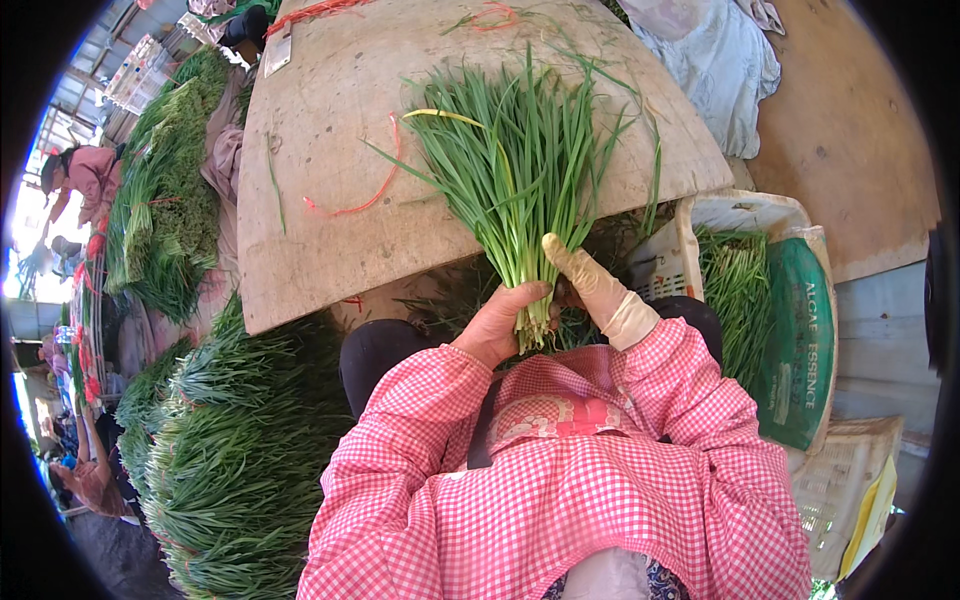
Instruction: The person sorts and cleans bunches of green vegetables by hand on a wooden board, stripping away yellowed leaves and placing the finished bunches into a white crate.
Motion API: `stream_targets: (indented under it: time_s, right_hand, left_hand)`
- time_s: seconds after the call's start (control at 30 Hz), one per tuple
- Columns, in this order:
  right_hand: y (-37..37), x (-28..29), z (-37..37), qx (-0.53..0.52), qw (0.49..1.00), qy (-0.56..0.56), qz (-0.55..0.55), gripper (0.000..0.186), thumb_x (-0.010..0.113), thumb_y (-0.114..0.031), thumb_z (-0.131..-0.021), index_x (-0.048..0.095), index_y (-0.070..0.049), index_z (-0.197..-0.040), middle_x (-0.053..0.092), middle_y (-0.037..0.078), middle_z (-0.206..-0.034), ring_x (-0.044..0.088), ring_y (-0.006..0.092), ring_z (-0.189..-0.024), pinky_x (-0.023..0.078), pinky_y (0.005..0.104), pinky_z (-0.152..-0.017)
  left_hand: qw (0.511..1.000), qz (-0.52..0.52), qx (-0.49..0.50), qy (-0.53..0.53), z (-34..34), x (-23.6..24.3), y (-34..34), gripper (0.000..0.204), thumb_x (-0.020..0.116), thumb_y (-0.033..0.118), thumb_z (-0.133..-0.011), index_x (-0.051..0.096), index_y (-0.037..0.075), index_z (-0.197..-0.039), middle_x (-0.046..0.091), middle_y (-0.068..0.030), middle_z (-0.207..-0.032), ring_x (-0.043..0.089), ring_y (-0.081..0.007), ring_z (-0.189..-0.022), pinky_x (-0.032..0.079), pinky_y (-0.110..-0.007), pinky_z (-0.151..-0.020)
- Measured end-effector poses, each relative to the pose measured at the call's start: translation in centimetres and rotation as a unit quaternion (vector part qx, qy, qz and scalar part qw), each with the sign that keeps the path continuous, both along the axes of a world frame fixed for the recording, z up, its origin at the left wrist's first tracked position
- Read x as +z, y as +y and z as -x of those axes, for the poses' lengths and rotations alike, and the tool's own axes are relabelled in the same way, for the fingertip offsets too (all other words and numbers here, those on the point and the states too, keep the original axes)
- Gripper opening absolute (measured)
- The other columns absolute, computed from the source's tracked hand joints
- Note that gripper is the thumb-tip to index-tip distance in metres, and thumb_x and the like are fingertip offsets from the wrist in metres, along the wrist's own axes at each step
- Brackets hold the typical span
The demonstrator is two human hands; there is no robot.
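Note:
Between my two hands is a bunch of garlic chives (525,180), its pale stem ends toward me and its green leaves fanned out over the wooden board (340,150). One yellow leaf lies across the top of the bunch. My left hand (500,322), bare, is closed round the stems near their cut ends, thumb on top. My right hand (597,287), in a pale glove, grips the stems from the other side with its thumb lying along them. The fingers of both hands are partly hidden under the bunch.
Tied chives (240,440) are heaped at my left. A white crate (750,208) holding chives and a green sack (800,345) stands at my right. Red ties (375,200) and loose leaves lie on the board. Pale cloth (700,70) hangs beyond it. Other people (88,180) work at far left.

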State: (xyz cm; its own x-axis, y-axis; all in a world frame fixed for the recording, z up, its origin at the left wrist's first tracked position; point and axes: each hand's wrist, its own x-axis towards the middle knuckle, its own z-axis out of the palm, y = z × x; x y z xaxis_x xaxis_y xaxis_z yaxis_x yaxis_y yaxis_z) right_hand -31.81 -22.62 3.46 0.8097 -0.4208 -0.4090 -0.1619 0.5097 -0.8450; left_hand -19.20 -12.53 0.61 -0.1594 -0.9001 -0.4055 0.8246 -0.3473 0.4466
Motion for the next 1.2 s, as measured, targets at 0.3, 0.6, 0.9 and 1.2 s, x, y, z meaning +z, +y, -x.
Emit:
stream_targets:
  time_s: [0.3,0.6,0.9,1.2]
  right_hand:
    - [0.2,-3.3,-0.3,-0.064,0.994,-0.022,0.089,0.063,0.058,-0.044,-0.083,0.038,-0.005,-0.128,0.052,0.009,-0.115,0.047,0.0185,-0.107,0.038,0.0302,-0.093]
    - [-0.4,-3.9,0.7,-0.057,0.989,-0.045,0.127,0.04,0.04,-0.033,-0.094,0.045,-0.002,-0.119,0.056,0.012,-0.109,0.054,0.0217,-0.099,0.043,0.0297,-0.086]
    - [0.4,-1.1,2.1,-0.041,0.909,0.185,0.371,0.041,0.057,-0.043,-0.085,0.053,-0.003,-0.084,0.056,0.005,-0.066,0.052,0.0181,-0.06,0.044,0.0302,-0.058]
    - [0.5,-0.9,2.4,-0.023,0.97,0.093,0.224,0.031,0.065,-0.029,-0.081,0.053,-0.001,-0.088,0.06,0.005,-0.073,0.054,0.0124,-0.065,0.046,0.0272,-0.06]
  left_hand:
    - [0.993,0.055,-0.013,-0.103,0.8,0.3,-0.5,0.04,0.066,0.026,-0.078,0.047,0.009,-0.109,0.056,-0.0035,-0.082,0.056,-0.0155,-0.067,0.048,-0.029,-0.056]
    - [0.999,-0.002,0.009,-0.044,0.2,0.3,-0.2,0.034,0.067,0.023,-0.079,0.052,0.006,-0.104,0.06,-0.0036,-0.08,0.06,-0.0149,-0.067,0.054,-0.03,-0.059]
    - [0.997,-0.006,0.031,-0.077,0.5,0.0,-0.4,0.039,0.067,0.019,-0.078,0.05,0.006,-0.11,0.059,-0.0037,-0.089,0.06,-0.0142,-0.075,0.052,-0.028,-0.064]
    - [0.999,-0.029,0.035,-0.022,0.4,-0.5,-0.5,0.036,0.059,0.019,-0.084,0.049,0.0,-0.113,0.061,-0.0112,-0.096,0.063,-0.0209,-0.08,0.054,-0.034,-0.071]
